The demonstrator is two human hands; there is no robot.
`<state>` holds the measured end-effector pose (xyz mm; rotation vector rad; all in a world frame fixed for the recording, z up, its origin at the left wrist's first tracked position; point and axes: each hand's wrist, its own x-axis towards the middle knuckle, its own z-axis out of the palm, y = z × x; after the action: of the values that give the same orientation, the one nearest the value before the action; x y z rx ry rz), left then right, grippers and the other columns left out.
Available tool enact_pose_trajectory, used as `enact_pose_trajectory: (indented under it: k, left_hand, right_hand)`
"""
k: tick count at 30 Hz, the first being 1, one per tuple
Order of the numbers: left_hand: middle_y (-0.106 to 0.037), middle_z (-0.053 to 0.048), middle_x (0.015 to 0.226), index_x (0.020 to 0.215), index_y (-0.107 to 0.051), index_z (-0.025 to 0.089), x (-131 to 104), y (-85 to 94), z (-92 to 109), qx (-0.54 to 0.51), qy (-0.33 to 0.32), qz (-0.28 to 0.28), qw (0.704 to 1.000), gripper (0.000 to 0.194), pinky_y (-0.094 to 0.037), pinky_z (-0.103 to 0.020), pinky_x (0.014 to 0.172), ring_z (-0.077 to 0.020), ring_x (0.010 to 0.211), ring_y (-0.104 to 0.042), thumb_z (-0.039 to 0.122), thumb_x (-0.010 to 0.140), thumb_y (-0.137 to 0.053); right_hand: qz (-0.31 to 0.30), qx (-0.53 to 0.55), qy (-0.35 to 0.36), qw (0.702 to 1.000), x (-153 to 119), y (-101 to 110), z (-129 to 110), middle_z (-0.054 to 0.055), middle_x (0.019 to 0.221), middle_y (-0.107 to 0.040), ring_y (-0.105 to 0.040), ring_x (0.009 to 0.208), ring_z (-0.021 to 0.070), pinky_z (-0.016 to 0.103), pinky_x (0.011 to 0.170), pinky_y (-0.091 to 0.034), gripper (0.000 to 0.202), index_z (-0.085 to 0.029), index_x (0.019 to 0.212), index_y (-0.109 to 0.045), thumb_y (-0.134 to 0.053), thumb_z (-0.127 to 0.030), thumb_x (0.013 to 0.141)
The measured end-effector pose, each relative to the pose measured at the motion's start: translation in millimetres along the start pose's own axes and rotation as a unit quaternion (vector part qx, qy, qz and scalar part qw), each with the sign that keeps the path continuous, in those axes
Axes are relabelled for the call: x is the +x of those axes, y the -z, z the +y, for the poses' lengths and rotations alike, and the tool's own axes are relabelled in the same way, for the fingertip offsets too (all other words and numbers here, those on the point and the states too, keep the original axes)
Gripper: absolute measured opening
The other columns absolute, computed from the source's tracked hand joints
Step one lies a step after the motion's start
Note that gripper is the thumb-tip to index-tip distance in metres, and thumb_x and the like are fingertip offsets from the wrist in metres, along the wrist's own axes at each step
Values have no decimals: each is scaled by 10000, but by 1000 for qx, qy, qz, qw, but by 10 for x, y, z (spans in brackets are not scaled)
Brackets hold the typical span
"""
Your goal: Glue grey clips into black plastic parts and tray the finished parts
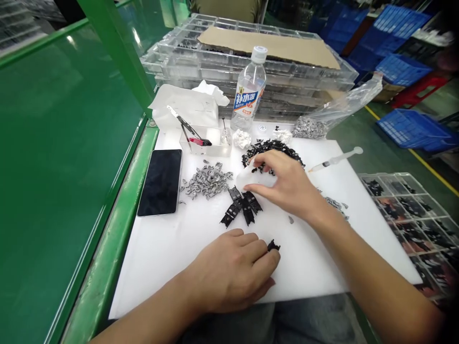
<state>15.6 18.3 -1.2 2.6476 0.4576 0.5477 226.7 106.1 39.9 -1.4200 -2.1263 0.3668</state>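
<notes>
Near the board's front edge, my left hand point(236, 267) is closed, with a small black plastic part point(274, 245) sticking out at its fingertips. My right hand point(287, 179) reaches over the middle of the board. A thin, whitish, see-through piece point(245, 176) shows between its thumb and index finger; its kind is unclear. Just below that thumb lie several black plastic parts point(246, 210), grouped and partly overlapping. A heap of tiny black pieces point(276, 145) sits behind my right hand, which partly covers it. To the left is a pile of small grey metal-looking pieces point(210, 181).
On the white board point(161, 267) are a phone point(160, 182), a clear box with tweezers point(195, 138), a bottle point(249, 91), a syringe point(335, 160) and a bag of grey pieces point(310, 126). Stacked clear trays point(294, 76) stand behind. A green frame point(103, 272) borders the left.
</notes>
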Motion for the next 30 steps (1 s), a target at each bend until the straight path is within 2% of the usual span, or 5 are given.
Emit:
enact_pose_trajectory:
  k: [12,17,22,26,30]
  left_hand:
    - [-645,-31,927,1248,-586,151,-28,-7,-7,-20,1,18,1000,252,-407,-384,658,-211,781,-567,285,1035,-571]
    - [-650,-53,975,1260,-594,145,-3,10,-3,-15,57,49,997,254,-451,-391,706,-224,822,-571,188,1018,-528]
    - [-648,-69,1001,1237,-610,157,32,8,-7,-11,89,37,995,245,-514,-400,770,-236,852,-575,180,1002,-541]
    - [-644,-81,1035,1244,-616,151,34,-10,-11,-2,90,40,995,247,-543,-429,852,-243,888,-596,184,1008,-550]
    - [-631,-95,1054,1230,-626,135,30,-13,-12,-12,96,48,994,228,-539,-421,834,-237,889,-572,181,1015,-566]
  right_hand:
    - [-63,-182,54,980,202,57,175,93,955,-673,-627,965,268,416,847,-466,203,-192,928,-784,-598,-218,1004]
    - [59,-82,2,995,-686,366,-135,54,954,-647,-639,887,205,368,793,-497,81,-228,1007,-739,-664,-256,1001]
    - [20,-63,-98,993,-1665,207,-274,65,989,-658,-653,908,219,358,736,-540,125,-255,1074,-711,-675,-181,980]
    - [57,-70,-112,990,-1816,63,-208,83,1111,-676,-669,941,213,372,819,-558,307,-257,1259,-700,-682,-145,974]
    - [-5,-45,-82,996,-1748,179,-124,72,1143,-679,-678,1031,213,352,860,-568,285,-269,1243,-713,-689,-165,979]
